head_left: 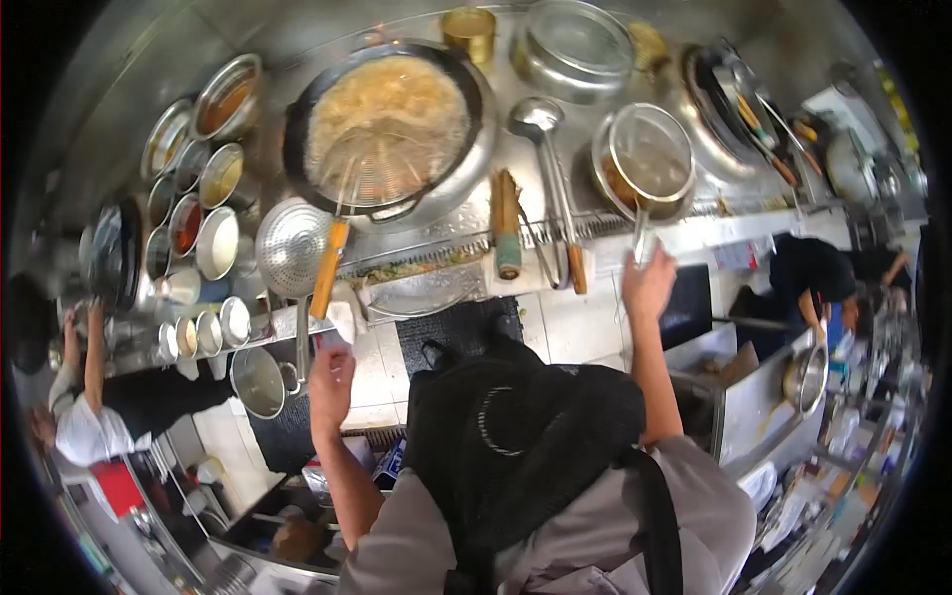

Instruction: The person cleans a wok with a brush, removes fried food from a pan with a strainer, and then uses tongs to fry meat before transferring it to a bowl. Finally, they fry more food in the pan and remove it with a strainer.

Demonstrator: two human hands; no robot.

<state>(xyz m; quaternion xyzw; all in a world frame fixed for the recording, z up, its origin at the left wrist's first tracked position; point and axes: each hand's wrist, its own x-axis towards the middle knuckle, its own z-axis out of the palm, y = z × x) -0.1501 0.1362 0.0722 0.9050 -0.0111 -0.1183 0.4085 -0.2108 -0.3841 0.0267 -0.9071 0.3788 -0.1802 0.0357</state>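
My right hand [650, 283] is closed round the handle of a fine-mesh strainer [652, 149], whose round basket sits over a metal pot [600, 169] on the range. Lower left, my left hand [332, 385] hangs before the range edge, fingers loosely bent and apart, nothing visible in it. Just above that hand are a white cloth [342, 317] and the long handle of a perforated skimmer [294, 246]. A wire skimmer [382, 164] with an orange wooden handle rests across a large wok [476, 149] of bubbling yellowish liquid.
Several seasoning bowls [218, 243] stand left of the wok. Between wok and pot lie a ladle [536, 117] and a green-wrapped wooden tool [508, 238]. A lidded pot [575, 50] stands behind. Co-workers are at the left [99, 426] and right [808, 273].
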